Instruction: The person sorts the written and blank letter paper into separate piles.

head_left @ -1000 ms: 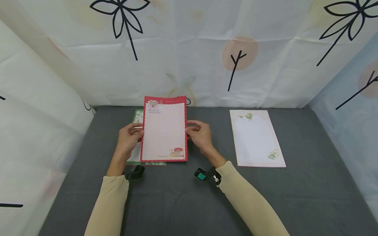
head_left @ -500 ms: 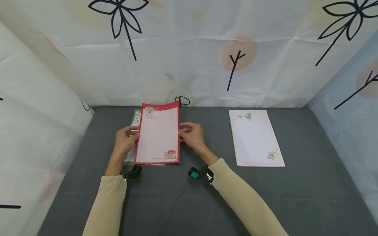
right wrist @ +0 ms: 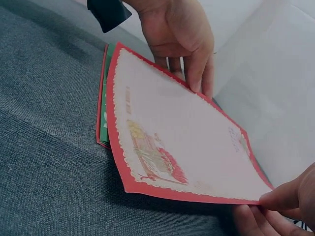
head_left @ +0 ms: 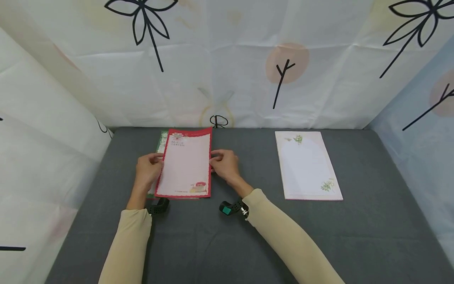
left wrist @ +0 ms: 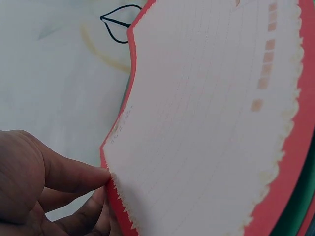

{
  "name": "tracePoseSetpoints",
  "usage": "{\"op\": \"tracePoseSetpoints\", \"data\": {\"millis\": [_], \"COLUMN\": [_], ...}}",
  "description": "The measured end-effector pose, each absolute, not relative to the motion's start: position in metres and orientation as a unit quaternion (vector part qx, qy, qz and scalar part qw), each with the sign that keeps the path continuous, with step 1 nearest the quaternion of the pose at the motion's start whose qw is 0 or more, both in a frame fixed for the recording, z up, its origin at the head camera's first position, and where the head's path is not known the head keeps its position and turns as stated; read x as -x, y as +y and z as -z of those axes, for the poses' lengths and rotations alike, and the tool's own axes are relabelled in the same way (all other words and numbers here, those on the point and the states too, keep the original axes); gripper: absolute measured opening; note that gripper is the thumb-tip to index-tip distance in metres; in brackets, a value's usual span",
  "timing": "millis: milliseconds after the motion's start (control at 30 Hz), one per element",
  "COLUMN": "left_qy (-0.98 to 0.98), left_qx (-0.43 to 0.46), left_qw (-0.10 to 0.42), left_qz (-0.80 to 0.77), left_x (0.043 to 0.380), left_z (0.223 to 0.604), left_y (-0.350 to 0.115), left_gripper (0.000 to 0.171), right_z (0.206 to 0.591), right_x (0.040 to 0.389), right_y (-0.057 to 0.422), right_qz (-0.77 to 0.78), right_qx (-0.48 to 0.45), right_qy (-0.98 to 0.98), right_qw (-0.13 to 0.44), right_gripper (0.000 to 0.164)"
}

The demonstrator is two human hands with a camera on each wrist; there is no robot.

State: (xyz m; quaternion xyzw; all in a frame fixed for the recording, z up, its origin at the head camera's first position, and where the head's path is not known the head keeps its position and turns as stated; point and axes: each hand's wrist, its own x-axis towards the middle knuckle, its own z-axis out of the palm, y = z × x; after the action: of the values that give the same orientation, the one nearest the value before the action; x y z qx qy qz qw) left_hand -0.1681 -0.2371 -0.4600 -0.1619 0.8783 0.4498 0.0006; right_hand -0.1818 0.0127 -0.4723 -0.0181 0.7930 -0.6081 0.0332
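Observation:
A red-bordered sheet of letter paper [head_left: 185,165] with a pale lined middle spans between both hands. My left hand [head_left: 148,170] pinches its left edge between thumb and fingers. On the opposite edge, my right hand [head_left: 224,163] pinches it the same way. In the right wrist view the sheet [right wrist: 182,128] bows slightly, its near corner raised over the cloth. Beneath it lies a green-bordered sheet [head_left: 162,141], mostly covered, with a thin red edge showing under that. The left wrist view shows the thumb [left wrist: 78,172] on the red border.
To the right, a pale sheet with green leaf prints [head_left: 309,167] lies on the dark grey tablecloth [head_left: 248,244]. A white printed curtain [head_left: 227,71] stands behind the table, with more fabric at both sides. Black bands sit on both wrists.
Both hands have carried the red-bordered sheet left and lowered it toward the green-bordered one, covering more of it. The leaf-print sheet has stayed put.

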Motion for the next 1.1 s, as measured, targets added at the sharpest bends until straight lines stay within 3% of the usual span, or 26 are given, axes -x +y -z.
{"op": "tracePoseSetpoints", "data": {"millis": [1100], "left_qy": [0.915], "left_qx": [0.173], "left_qw": [0.006], "left_qz": [-0.364], "left_x": [0.169], "left_z": [0.454], "left_y": [-0.247], "left_gripper": [0.045], "right_z": [0.457], "right_x": [0.186], "right_y": [-0.01], "right_qz": [0.449], "right_qx": [0.079], "right_qy": [0.88], "right_qw": [0.136], "right_gripper": [0.043]}}
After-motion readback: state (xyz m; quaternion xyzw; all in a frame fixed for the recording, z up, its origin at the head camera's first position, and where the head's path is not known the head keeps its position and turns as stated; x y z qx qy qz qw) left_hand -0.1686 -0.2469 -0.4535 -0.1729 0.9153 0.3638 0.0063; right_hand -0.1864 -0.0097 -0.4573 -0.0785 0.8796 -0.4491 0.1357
